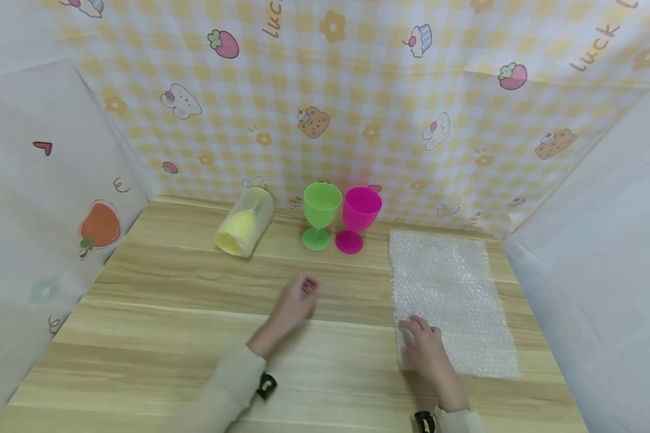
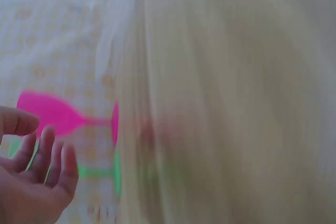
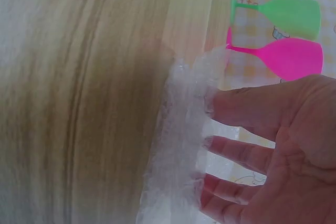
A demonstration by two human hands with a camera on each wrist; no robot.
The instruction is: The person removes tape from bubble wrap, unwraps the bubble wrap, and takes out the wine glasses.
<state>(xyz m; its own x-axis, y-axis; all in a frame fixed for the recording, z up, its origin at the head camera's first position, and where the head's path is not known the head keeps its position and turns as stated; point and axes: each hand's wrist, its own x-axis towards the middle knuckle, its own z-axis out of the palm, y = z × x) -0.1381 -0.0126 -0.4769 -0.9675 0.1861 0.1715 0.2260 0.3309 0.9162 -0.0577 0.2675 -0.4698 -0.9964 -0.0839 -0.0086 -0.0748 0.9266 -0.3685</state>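
My left hand [image 1: 297, 299] is over the table in front of the two goblets, its fingers loosely bent and nothing in them. A green goblet [image 1: 322, 204] and a pink goblet [image 1: 360, 209] stand upright side by side at the back. At the right lies a flat sheet of bubble wrap [image 1: 448, 288]. My right hand [image 1: 424, 349] rests on the sheet's lower left part; in the right wrist view its fingertips [image 3: 218, 144] touch the bubble wrap [image 3: 176, 145], spread and not curled round it. A yellow thing rolled in bubble wrap [image 1: 245, 224] lies at the back left.
A wood-grain table [image 1: 157, 343] spans the space. Behind it hangs a yellow checked cloth [image 1: 357, 90] with printed figures. Pale cloths close off the left side [image 1: 32, 240] and the right side [image 1: 601, 240].
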